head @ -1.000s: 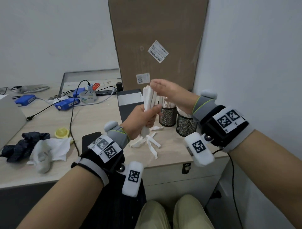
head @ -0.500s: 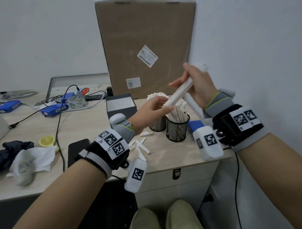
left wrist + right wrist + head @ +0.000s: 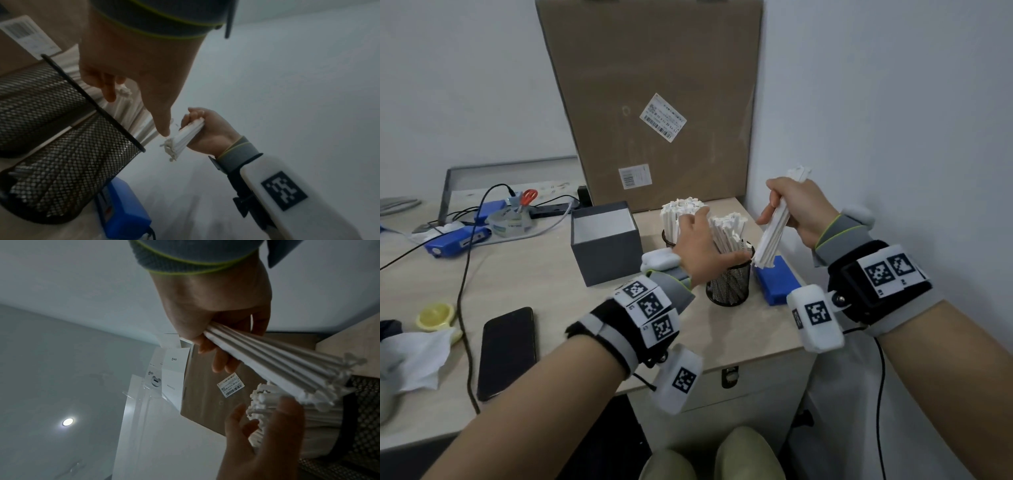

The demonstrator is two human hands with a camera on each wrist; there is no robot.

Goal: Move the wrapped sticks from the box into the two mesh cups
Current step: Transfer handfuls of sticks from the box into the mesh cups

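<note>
Wrapped sticks (image 3: pixel 774 233) gripped in right hand (image 3: pixel 796 209) fingers, left hand (image 3: pixel 700 245) fingers spread against cup sticks (image 3: pixel 726 233)

The light wood-grain desk (image 3: pixel 544 274) carries a grey open-topped box (image 3: pixel 604 251), two black mesh cups (image 3: pixel 729 284) filled with white wrapped sticks (image 3: pixel 726 233), a blue block (image 3: pixel 777 279), a black phone (image 3: pixel 506 351), crumpled tissue (image 3: pixel 417 356), blue devices with cables (image 3: pixel 457 238), and an upright cardboard carton (image 3: pixel 654 99).

head view looks down over the counter (image 3: pixel 544 274); both wrist views sit close, facing upward, sharing the mesh cups (image 3: pixel 61 162).
</note>
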